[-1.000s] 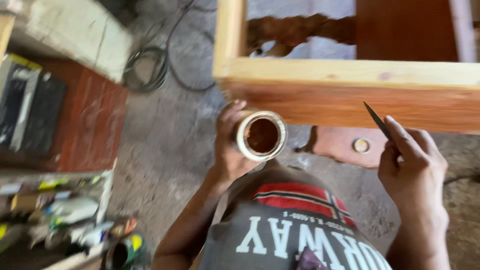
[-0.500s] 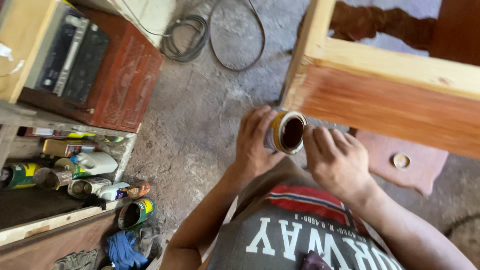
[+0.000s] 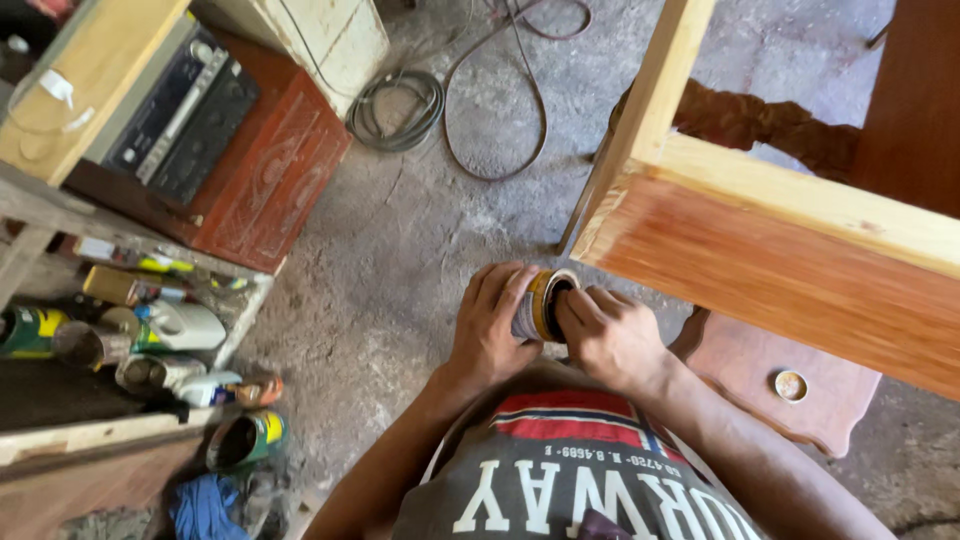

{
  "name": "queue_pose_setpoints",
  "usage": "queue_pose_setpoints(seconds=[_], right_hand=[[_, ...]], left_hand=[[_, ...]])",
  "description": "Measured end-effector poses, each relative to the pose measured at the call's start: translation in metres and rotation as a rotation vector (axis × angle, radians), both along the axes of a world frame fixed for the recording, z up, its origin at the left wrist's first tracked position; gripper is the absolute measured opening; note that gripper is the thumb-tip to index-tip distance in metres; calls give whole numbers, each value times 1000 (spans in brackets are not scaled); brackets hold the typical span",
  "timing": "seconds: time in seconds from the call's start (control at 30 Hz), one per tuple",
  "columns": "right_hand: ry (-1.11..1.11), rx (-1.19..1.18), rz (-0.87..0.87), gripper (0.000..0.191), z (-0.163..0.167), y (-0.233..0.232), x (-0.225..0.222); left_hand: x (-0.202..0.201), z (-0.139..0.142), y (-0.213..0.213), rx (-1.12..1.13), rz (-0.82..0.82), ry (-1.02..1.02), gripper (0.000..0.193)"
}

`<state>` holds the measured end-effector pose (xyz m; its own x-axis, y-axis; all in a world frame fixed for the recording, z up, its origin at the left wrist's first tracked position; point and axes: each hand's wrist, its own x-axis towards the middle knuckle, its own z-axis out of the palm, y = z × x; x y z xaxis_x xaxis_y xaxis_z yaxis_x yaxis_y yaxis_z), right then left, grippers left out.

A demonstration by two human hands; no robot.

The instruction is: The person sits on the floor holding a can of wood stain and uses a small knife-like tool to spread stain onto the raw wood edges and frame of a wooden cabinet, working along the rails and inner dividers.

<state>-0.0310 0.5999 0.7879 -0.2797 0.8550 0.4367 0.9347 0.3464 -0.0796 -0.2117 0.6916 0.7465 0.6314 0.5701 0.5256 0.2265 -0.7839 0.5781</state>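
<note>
Head view. The left hand [image 3: 492,322] is wrapped around the side of a small round tin [image 3: 535,306], fingers curled over its top edge, holding it tipped so that the open mouth faces the right hand. The right hand [image 3: 607,335] is closed over the tin's mouth, fingertips pressed at the rim; whether it grips a brush or lid there cannot be told, as the fingers cover the opening. The tin sits between both hands, just in front of the person's chest and grey printed shirt [image 3: 560,475].

Immediately beyond the right hand stands a wooden frame [image 3: 780,250], its near face stained reddish-brown and its upper rails pale and bare. Below and to the right of the right hand lies a reddish carved board [image 3: 745,365] carrying a small round cap [image 3: 791,385]. Well to the left of the left hand, a low shelf [image 3: 60,440] holds assorted cans and bottles [image 3: 160,335]. Further out, a coiled cable [image 3: 395,110] lies on the concrete floor [image 3: 400,250].
</note>
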Motion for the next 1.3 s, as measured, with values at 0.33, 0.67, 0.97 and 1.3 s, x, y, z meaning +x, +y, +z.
queue_pose_setpoints(seconds=[0.33,0.67,0.97,1.3], right_hand=[[83,108,-152,33,10,-59,67],[185,145,-489,35,-16,-153,106],[297,171,-641,30,-27,-203,123],[379,256,-1013,11,11,-248,130]], left_hand=[[75,33,-13,60,-268,28,93],[178,33,-59,130,-559,182,95],[219,31,-91,116,-763,212,96],[234,22,-95,-20,-777,120,89]])
